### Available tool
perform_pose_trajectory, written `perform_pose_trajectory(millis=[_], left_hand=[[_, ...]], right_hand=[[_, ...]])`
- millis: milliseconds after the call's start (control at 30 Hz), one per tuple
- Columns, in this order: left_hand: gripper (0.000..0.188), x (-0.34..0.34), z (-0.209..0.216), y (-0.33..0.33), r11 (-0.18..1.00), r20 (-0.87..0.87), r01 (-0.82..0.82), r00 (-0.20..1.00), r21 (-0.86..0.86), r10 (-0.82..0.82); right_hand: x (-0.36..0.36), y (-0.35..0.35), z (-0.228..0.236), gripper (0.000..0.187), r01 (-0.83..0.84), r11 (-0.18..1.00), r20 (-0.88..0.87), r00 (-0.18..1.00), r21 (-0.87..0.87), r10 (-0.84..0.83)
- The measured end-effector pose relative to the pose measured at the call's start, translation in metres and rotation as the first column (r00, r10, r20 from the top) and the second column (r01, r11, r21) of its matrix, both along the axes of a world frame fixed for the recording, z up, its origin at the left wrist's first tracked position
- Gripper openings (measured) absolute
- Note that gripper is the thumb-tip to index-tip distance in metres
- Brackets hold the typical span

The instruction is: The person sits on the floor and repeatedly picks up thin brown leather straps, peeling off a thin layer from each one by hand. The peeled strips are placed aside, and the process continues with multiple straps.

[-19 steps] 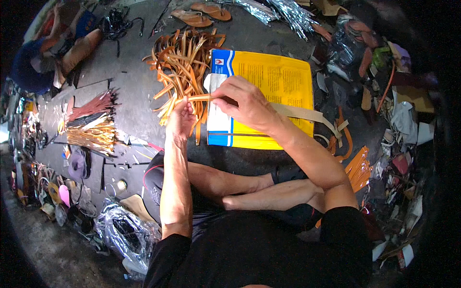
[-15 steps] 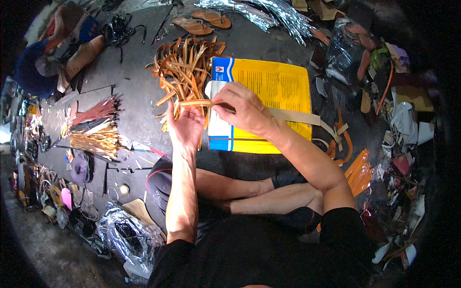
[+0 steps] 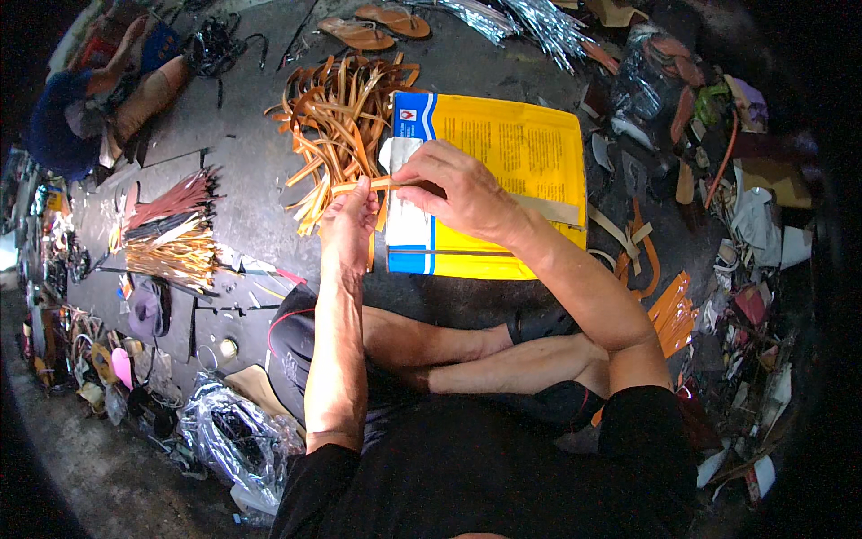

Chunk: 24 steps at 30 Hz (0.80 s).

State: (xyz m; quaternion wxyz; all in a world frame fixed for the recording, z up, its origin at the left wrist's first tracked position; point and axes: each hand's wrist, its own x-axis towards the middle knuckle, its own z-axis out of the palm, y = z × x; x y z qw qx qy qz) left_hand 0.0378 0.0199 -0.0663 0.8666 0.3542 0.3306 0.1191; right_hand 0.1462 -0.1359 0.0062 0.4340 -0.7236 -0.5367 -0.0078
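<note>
An orange-brown strip (image 3: 381, 182) stretches between my two hands over the left edge of a flat yellow, blue and white board (image 3: 503, 162). My left hand (image 3: 348, 218) is closed on one end, thumb on top. Above the board's white patch, my right hand (image 3: 453, 190) pinches the strip's other end between thumb and fingers. A pale beige band (image 3: 552, 211) lies across the board and passes under my right wrist. Just beyond my left hand is a tangled heap of orange-brown strips (image 3: 337, 117).
Bundled red and gold strips (image 3: 171, 238) lie at left, beyond crumpled clear plastic (image 3: 235, 440). Sandals (image 3: 357, 34) and silvery strips (image 3: 548, 31) are at the far side. Orange strips (image 3: 672, 314) and scraps line the right. Another person (image 3: 148, 103) sits far left.
My left hand has gone from spread fingers under the strip to a closed grip on it. My right hand keeps its pinch. The whole view has shifted slightly.
</note>
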Motion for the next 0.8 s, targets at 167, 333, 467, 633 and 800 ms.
perform_pose_trajectory(millis=[167,333,467,633,800], left_hand=[[0.015,-0.001,-0.018,0.015,1.0,-0.016,0.015,1.0,0.004,-0.015],[0.018,-0.001,-0.027,0.024,0.95,0.037,-0.103,0.992,-0.294,0.119],[0.032,0.0,0.031,-0.007,0.935,0.117,-0.099,0.982,-0.342,0.147],[0.016,0.005,0.034,-0.022,0.994,0.049,0.013,0.999,0.105,-0.018],[0.016,0.0,0.011,-0.009,1.0,0.067,0.022,0.998,-0.001,-0.022]], right_hand=[[0.0,-0.001,0.001,0.012,0.001,1.0,0.011,1.0,0.002,-0.001],[0.0,0.0,0.003,0.013,0.011,1.0,0.048,0.999,0.004,-0.011],[0.0,0.001,0.0,0.015,0.022,1.0,0.083,0.996,0.008,-0.023],[-0.001,0.004,-0.001,0.015,0.004,1.0,0.052,0.999,0.023,-0.005],[0.0,0.001,0.0,0.014,-0.016,1.0,0.064,0.998,0.013,0.015]])
